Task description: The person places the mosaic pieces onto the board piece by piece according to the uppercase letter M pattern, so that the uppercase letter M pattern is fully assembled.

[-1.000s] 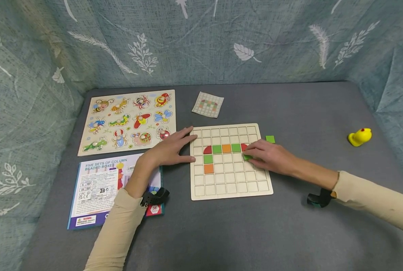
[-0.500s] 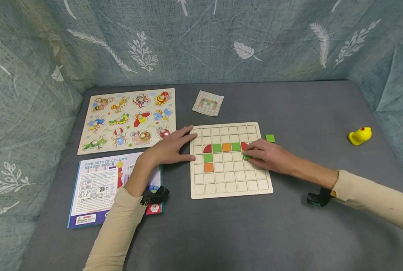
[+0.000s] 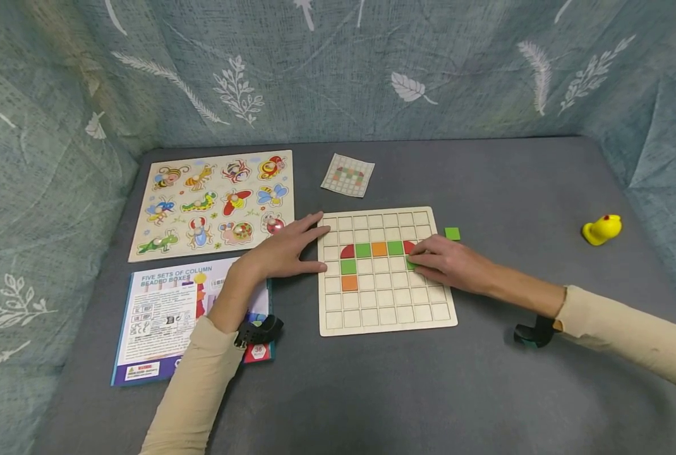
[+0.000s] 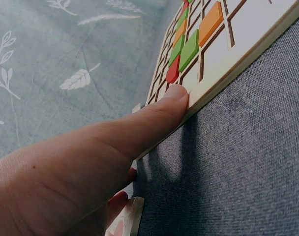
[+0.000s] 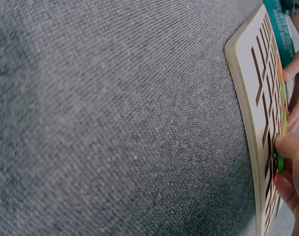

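A square wooden grid board (image 3: pixel 386 319) lies on the grey table. Across one row run a red rounded tile (image 3: pixel 347 253), green and orange squares, and another red tile (image 3: pixel 409 247) at the right end. Below the left red tile sit a green tile (image 3: pixel 348 268) and an orange tile (image 3: pixel 349 283). My left hand (image 3: pixel 283 253) rests at the board's left edge, fingers spread, thumb on the rim in the left wrist view. Between thumb and fingers my right hand (image 3: pixel 452 262) pinches a green square tile (image 5: pixel 281 160), low over the grid below the right red tile.
One loose green tile (image 3: pixel 452 234) lies just right of the board. Behind it is a small printed pattern card (image 3: pixel 347 175). An insect peg puzzle (image 3: pixel 144 256) and a beaded-boxes package (image 3: pixel 164 316) are at left, partly under the left arm. A yellow toy duck (image 3: pixel 602 229) stands far right.
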`<state>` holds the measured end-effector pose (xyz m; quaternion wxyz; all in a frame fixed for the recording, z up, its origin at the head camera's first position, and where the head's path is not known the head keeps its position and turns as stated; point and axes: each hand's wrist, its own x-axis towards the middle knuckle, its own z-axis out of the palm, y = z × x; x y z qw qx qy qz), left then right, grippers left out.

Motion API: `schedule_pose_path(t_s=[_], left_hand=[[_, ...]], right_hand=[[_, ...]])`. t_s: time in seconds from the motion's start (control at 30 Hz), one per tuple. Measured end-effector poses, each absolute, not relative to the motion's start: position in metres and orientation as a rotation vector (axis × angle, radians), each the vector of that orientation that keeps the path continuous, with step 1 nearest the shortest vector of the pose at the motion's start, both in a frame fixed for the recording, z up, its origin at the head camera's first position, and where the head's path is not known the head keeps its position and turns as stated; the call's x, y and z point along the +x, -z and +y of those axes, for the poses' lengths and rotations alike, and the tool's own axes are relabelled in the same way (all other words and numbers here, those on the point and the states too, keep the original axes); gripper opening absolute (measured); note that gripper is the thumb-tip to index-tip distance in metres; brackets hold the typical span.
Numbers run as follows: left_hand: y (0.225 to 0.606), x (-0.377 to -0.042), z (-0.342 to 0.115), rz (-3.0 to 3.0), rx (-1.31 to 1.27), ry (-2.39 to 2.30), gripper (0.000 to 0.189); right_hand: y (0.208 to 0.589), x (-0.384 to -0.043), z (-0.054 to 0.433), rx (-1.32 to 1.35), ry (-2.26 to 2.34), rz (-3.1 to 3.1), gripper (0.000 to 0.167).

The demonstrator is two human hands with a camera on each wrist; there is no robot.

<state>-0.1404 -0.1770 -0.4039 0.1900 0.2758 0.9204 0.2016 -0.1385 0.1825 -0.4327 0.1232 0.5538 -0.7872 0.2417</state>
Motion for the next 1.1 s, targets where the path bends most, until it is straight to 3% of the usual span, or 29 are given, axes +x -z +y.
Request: schedule_pose_path(t_s=[0.37,0.8,1.1], left_hand=[[0.407,-0.134,-0.177,2.590,0.776,-0.596,0.079],[0.404,-0.137,-0.177,2.598,0.777,-0.590,0.079],[0.403,-0.140,-0.178,2.596,0.779,-0.577,0.080]], right_hand=[[0.422,-0.124,0.189,1.581,-0.489,-2.429,0.037],[0.410,-0.109,0.258,1.208,-0.546,-2.689,0.053],[0.416,-0.098,0.278,1.138,-0.489,-2.769,0.057]])
